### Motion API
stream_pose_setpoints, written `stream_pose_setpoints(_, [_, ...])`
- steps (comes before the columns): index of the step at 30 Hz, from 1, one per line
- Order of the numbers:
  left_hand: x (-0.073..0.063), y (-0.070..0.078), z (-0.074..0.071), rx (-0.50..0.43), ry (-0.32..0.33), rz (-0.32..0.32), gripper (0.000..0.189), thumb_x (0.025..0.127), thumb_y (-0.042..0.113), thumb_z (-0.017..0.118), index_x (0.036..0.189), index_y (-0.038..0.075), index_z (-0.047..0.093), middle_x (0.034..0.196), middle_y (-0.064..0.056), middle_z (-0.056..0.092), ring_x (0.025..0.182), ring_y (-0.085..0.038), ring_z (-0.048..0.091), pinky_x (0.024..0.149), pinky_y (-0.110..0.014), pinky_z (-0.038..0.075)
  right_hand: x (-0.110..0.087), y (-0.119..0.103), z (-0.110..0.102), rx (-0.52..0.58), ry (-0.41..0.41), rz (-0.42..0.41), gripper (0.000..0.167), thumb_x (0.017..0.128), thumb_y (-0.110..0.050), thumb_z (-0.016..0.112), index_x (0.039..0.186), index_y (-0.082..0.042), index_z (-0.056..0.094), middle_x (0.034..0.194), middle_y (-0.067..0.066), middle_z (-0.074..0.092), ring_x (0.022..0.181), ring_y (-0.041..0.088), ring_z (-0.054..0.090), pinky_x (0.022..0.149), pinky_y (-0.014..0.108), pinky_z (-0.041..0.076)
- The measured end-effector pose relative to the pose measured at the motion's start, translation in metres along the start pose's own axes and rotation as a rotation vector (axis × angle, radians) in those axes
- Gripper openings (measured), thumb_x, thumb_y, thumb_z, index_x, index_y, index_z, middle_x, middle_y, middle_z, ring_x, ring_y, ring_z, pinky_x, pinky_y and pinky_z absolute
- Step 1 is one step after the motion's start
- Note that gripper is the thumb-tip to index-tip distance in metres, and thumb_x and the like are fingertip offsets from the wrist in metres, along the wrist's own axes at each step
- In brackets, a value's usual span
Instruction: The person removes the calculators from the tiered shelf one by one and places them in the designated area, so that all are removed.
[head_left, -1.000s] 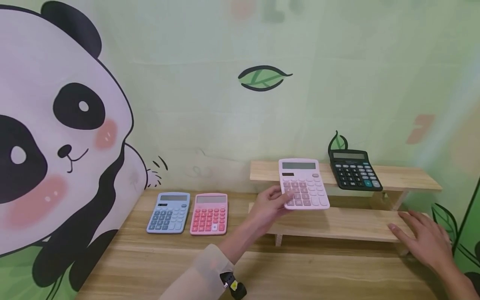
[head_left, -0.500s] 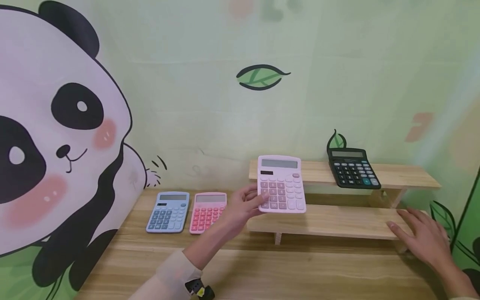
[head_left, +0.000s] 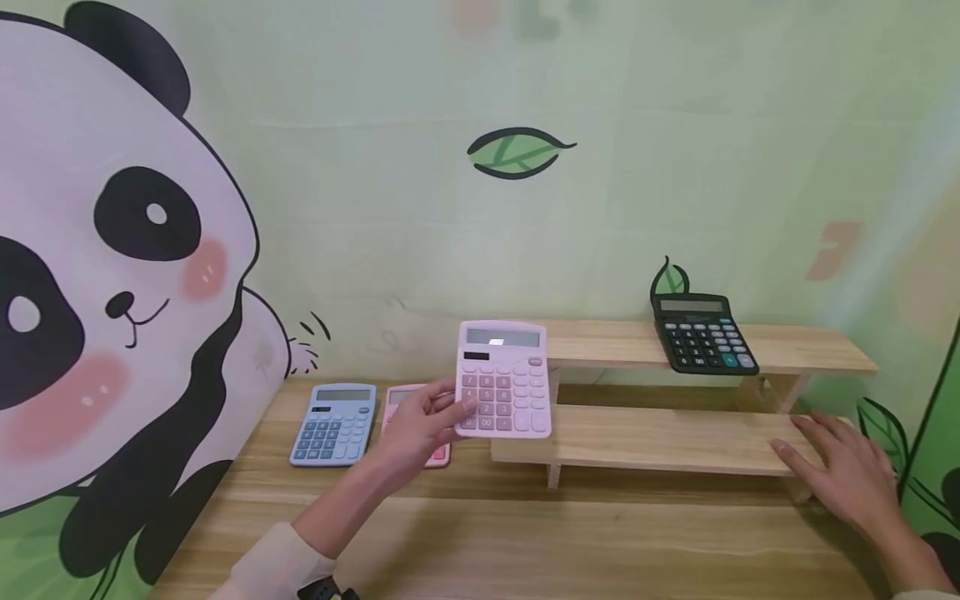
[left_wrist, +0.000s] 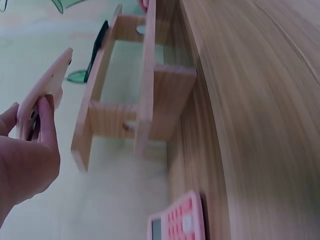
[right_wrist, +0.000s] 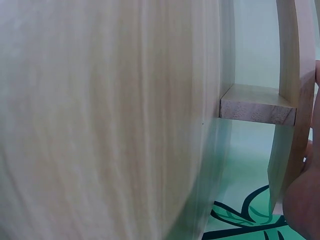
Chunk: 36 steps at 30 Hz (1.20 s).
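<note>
My left hand (head_left: 423, 425) grips a pale pink calculator (head_left: 504, 379) by its lower left side, thumb over the front keys. It is held up off the table, in front of the left end of a two-tier wooden shelf (head_left: 637, 437). From the left wrist view, the same calculator (left_wrist: 45, 90) appears edge-on between thumb and fingers. My right hand (head_left: 847, 467) rests on the right end of the lower tier, fingers spread. Behind my left hand lies a brighter pink calculator (head_left: 437, 456), partly covered. Next to it is a blue calculator (head_left: 333, 425).
A black calculator (head_left: 705, 333) lies tilted on the upper tier, its lower end over the front edge. The shelf stands at the back of a wooden table (head_left: 562, 542), against a printed panda backdrop (head_left: 375, 208). Its supports (left_wrist: 172, 95) show in the left wrist view.
My left hand has carried the pale pink calculator leftward from before the shelf's middle, and now covers part of the brighter pink calculator. My right hand has stayed on the shelf end.
</note>
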<state>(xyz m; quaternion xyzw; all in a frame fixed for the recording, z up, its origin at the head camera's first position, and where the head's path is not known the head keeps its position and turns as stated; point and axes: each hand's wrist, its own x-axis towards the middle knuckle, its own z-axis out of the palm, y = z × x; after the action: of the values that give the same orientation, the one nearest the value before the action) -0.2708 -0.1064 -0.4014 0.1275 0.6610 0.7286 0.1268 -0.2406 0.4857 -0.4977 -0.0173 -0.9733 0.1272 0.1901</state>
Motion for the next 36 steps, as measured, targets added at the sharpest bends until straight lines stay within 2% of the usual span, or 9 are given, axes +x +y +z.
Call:
stream_pose_setpoints(5, [-0.009, -0.002, -0.032, 0.044, 0.015, -0.032, 0.056, 0.105, 0.021, 0.071, 0.152, 0.001, 0.049, 0.14, -0.017, 0.068, 0.119, -0.03, 0.071, 0.098, -0.038, 0.061, 0.0, 0.0, 0.0, 0.002, 0.0, -0.005, 0.074, 0.104, -0.056, 0.058, 0.145, 0.005, 0.052, 0.149, 0.041, 0.042, 0.131, 0.068, 0.035, 0.103, 0.09, 0.019])
stream_pose_setpoints(9, [-0.018, -0.008, -0.056, 0.078, 0.047, -0.068, 0.062, 0.105, 0.022, 0.07, 0.157, 0.002, 0.042, 0.145, -0.019, 0.063, 0.123, -0.028, 0.069, 0.1, -0.037, 0.06, 0.0, -0.001, -0.001, 0.001, -0.001, -0.003, 0.074, 0.104, -0.056, 0.058, 0.144, 0.006, 0.052, 0.149, 0.041, 0.042, 0.132, 0.067, 0.035, 0.103, 0.089, 0.019])
stream_pose_setpoints(14, [-0.035, -0.013, -0.082, 0.091, 0.062, -0.095, 0.066, 0.108, 0.018, 0.065, 0.161, -0.003, 0.032, 0.151, -0.026, 0.056, 0.123, -0.026, 0.069, 0.101, -0.036, 0.06, -0.001, -0.002, -0.001, -0.004, -0.004, -0.009, 0.073, 0.104, -0.056, 0.058, 0.143, 0.006, 0.053, 0.149, 0.04, 0.042, 0.133, 0.065, 0.035, 0.103, 0.088, 0.021])
stream_pose_setpoints(19, [-0.05, -0.013, -0.11, 0.112, 0.039, -0.082, 0.064, 0.11, 0.015, 0.061, 0.159, -0.011, 0.029, 0.149, -0.028, 0.056, 0.117, -0.02, 0.07, 0.1, -0.037, 0.06, -0.001, 0.0, -0.001, 0.005, 0.0, -0.021, 0.072, 0.104, -0.054, 0.059, 0.144, 0.005, 0.053, 0.148, 0.04, 0.043, 0.133, 0.065, 0.035, 0.102, 0.089, 0.02])
stream_pose_setpoints(27, [-0.073, -0.017, -0.157, 0.155, 0.032, -0.12, 0.066, 0.111, 0.014, 0.058, 0.158, -0.016, 0.022, 0.142, -0.023, 0.062, 0.112, -0.018, 0.072, 0.097, -0.035, 0.061, -0.002, 0.0, -0.001, 0.016, 0.003, -0.026, 0.071, 0.104, -0.053, 0.06, 0.145, 0.005, 0.052, 0.149, 0.04, 0.042, 0.133, 0.066, 0.034, 0.102, 0.09, 0.019])
stream_pose_setpoints(33, [-0.082, -0.033, -0.193, 0.165, 0.032, -0.165, 0.067, 0.111, 0.018, 0.058, 0.157, -0.016, 0.023, 0.136, -0.013, 0.068, 0.112, -0.017, 0.073, 0.097, -0.033, 0.061, -0.002, -0.001, -0.002, 0.005, 0.01, -0.022, 0.071, 0.104, -0.053, 0.06, 0.144, 0.006, 0.053, 0.148, 0.04, 0.043, 0.133, 0.066, 0.035, 0.103, 0.089, 0.019])
stream_pose_setpoints(36, [-0.087, -0.041, -0.206, 0.17, 0.023, -0.189, 0.068, 0.112, 0.018, 0.056, 0.157, -0.019, 0.02, 0.133, -0.011, 0.069, 0.112, -0.016, 0.072, 0.097, -0.033, 0.061, -0.002, 0.0, -0.002, 0.023, 0.007, -0.036, 0.07, 0.104, -0.052, 0.061, 0.144, 0.005, 0.053, 0.149, 0.04, 0.043, 0.133, 0.066, 0.036, 0.102, 0.089, 0.02])
